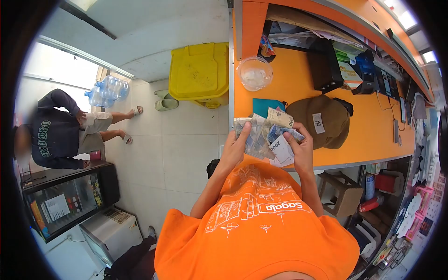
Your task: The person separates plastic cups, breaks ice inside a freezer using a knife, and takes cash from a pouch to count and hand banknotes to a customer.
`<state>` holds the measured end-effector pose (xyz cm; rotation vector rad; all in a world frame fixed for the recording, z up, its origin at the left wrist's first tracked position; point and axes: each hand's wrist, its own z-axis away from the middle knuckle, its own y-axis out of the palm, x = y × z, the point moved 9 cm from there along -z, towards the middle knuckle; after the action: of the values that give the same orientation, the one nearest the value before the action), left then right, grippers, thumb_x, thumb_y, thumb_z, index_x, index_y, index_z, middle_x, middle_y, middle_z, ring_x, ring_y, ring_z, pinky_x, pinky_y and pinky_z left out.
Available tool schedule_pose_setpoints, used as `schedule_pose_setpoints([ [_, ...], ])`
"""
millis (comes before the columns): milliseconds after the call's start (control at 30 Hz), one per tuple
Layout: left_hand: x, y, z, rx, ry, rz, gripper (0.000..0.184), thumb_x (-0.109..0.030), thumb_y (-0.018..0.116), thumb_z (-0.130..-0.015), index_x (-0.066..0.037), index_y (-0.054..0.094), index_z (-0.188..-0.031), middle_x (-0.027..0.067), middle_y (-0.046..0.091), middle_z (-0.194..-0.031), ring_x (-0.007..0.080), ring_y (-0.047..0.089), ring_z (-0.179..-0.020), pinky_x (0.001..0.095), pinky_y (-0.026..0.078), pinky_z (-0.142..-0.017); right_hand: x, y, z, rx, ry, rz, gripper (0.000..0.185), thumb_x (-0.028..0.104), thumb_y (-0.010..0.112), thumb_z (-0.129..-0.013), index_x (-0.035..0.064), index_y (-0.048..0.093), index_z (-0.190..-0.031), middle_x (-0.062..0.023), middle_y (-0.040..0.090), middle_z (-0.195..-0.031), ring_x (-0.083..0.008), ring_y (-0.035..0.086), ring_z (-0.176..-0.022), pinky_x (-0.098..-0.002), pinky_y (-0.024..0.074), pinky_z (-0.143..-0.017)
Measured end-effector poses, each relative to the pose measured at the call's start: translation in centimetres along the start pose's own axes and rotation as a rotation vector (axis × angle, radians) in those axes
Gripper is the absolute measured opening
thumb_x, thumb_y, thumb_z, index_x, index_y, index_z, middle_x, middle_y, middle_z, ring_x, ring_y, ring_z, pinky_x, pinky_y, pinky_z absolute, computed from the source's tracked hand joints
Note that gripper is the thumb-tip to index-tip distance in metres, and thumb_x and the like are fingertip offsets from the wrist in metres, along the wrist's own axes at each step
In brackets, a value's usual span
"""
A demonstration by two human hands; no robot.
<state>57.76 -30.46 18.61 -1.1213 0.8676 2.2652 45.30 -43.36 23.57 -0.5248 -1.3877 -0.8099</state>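
Observation:
My left hand (234, 148) is closed on the left side of a loose stack of banknotes (257, 140), with its thumb pressed on top. These notes look greyish and wrinkled; whether clear plastic is around them I cannot tell. In my right hand (303, 147) are more notes, fanned and bent: a blue one under the thumb and a pale note (282, 148) marked 2000. A yellowish note (280, 117) sticks up between the hands. Just beyond the money, a teal pouch (266, 106) and a brown cap (322, 122) lie on the orange desk (294, 74).
A clear plastic tub (255, 74) and a black box (324, 70) stand farther back on the desk. Left of it is a yellow lidded bin (198, 72), with green slippers (165, 101) alongside. A seated person (58, 128) is at far left near bottled water (109, 91).

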Motion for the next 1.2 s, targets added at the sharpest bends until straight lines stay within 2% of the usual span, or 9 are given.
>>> schedule_pose_setpoints([
  [133,-1.7,1.3,0.3,0.105,0.147,-0.029,0.027,-0.023,0.053,-0.090,0.001,0.059,-0.103,0.0005,0.062,-0.085,0.0042,0.052,-0.072,0.0204,0.042,-0.062,-0.2,0.2,0.1,0.034,0.111,-0.125,0.016,0.006,0.063,-0.082,0.0016,0.057,-0.096,-0.0016,0.060,-0.088,-0.0069,0.055,-0.078,-0.0207,0.0453,-0.068],
  [233,-1.4,0.9,0.4,0.080,0.120,0.007,0.022,-0.013,0.057,-0.088,0.002,0.058,-0.103,0.0046,0.064,-0.090,0.0072,0.058,-0.077,0.0223,0.047,-0.063,-0.8,0.0,-0.1,0.054,0.154,-0.175,0.019,0.006,0.062,-0.082,0.0020,0.055,-0.099,-0.0021,0.060,-0.089,-0.0069,0.056,-0.079,-0.0211,0.0460,-0.069],
  [333,-1.7,1.3,0.7,0.123,0.109,-0.091,0.021,-0.008,0.058,-0.086,0.002,0.057,-0.105,0.0046,0.064,-0.092,0.0081,0.059,-0.079,0.0229,0.048,-0.067,-0.2,0.5,-0.2,0.082,0.167,-0.201,0.021,0.006,0.062,-0.082,0.0019,0.054,-0.101,-0.0026,0.060,-0.090,-0.0073,0.057,-0.080,-0.0211,0.0467,-0.070],
  [433,-2.6,2.4,1.0,0.179,0.247,-0.110,0.028,-0.014,0.057,-0.087,0.000,0.055,-0.111,0.0020,0.061,-0.095,0.0063,0.052,-0.081,0.0226,0.044,-0.069,-0.3,0.6,-0.3,0.094,0.156,-0.172,0.024,0.006,0.063,-0.081,0.0016,0.054,-0.103,-0.0032,0.060,-0.091,-0.0078,0.057,-0.081,-0.0209,0.0471,-0.070],
  [533,-1.1,2.4,0.8,0.210,0.131,-0.049,0.032,-0.017,0.057,-0.088,0.000,0.052,-0.115,0.0031,0.060,-0.099,0.0075,0.053,-0.086,0.0232,0.045,-0.073,-0.2,0.6,-0.2,0.107,0.114,-0.096,0.026,0.005,0.065,-0.080,0.0013,0.054,-0.103,-0.0039,0.061,-0.091,-0.0080,0.058,-0.080,-0.0209,0.0477,-0.069],
  [633,0.2,3.1,1.2,0.206,-0.044,0.047,0.029,-0.011,0.055,-0.089,0.001,0.050,-0.115,0.0058,0.059,-0.107,0.0101,0.055,-0.096,0.0257,0.045,-0.082,0.7,1.1,0.1,0.083,0.072,-0.078,0.023,0.010,0.066,-0.081,0.0029,0.054,-0.099,-0.0024,0.058,-0.088,-0.0066,0.057,-0.078,-0.0197,0.0463,-0.066],
  [833,0.0,5.0,1.6,0.345,0.002,0.062,0.031,-0.009,0.053,-0.089,0.001,0.049,-0.117,0.0056,0.057,-0.110,0.0109,0.054,-0.098,0.0266,0.045,-0.085,-0.9,-0.2,0.5,-0.037,0.131,-0.172,0.014,0.013,0.065,-0.082,0.0038,0.055,-0.086,-0.0004,0.059,-0.077,-0.0052,0.055,-0.071,-0.0197,0.0452,-0.064],
  [1033,-1.2,4.3,1.6,0.219,0.116,0.051,0.027,-0.006,0.054,-0.087,0.001,0.052,-0.113,0.0040,0.060,-0.103,0.0095,0.055,-0.093,0.0251,0.045,-0.080,-0.3,-2.9,0.2,-0.183,-0.006,-0.093,0.017,0.010,0.066,-0.081,0.0022,0.057,-0.092,-0.0023,0.060,-0.079,-0.0076,0.055,-0.070,-0.0209,0.0438,-0.064],
  [1200,-1.9,3.1,1.2,0.135,0.158,0.040,0.033,0.005,0.060,-0.080,0.001,0.051,-0.112,0.0073,0.060,-0.103,0.0119,0.058,-0.090,0.0257,0.050,-0.076,4.4,-5.5,0.2,-0.296,-0.161,0.060,0.030,0.005,0.068,-0.078,0.0048,0.053,-0.104,-0.0038,0.061,-0.078,-0.0047,0.056,-0.068,-0.0164,0.0410,-0.055],
])
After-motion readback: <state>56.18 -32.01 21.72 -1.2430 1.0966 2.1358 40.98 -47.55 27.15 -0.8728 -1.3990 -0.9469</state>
